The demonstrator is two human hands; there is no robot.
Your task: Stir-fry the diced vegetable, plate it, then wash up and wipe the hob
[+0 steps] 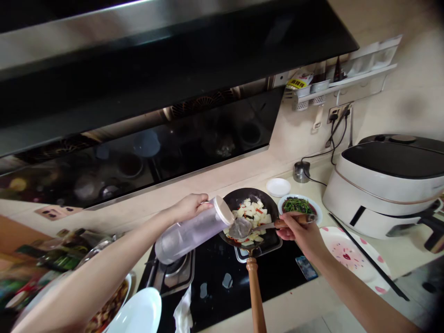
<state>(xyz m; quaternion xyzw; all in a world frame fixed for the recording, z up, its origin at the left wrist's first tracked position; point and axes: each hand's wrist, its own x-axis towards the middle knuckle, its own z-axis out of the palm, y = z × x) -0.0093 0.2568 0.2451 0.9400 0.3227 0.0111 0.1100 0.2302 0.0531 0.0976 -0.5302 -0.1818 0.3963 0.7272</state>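
- Jug (194, 238), tilted above the left part of the cooktop (215, 273), its pale lid (224, 210) at the near left edge of the pan; left hand (190, 206) closed on its upper side (the handle is mostly hidden).
- Ladle (240, 228), its bowl over the pan (272, 203), just beside the lid; right hand (301, 233) gripping the wooden shaft.
- Food pieces (258, 217), pale with bits of orange, lying in the pan; whether liquid is leaving the jug cannot be told.
- Good practice, as judged here: tip the jug slowly, keep its lid inside the pan's rim, and hold the ladle level; a loose left grip could let the weight swing.
- Pan handle (255, 291), pointing toward the person between both arms, easily knocked by a low elbow.
- Bowl of greens (316, 216), close to the right hand, with a small white dish (278, 187) behind; both limit sideways room.
- Chopsticks (367, 255), lying across a patterned plate (342, 273) on the bench, beside a white appliance (374, 192).
- Cloth (183, 312), at the cooktop's front edge, near a pale bowl (138, 307).
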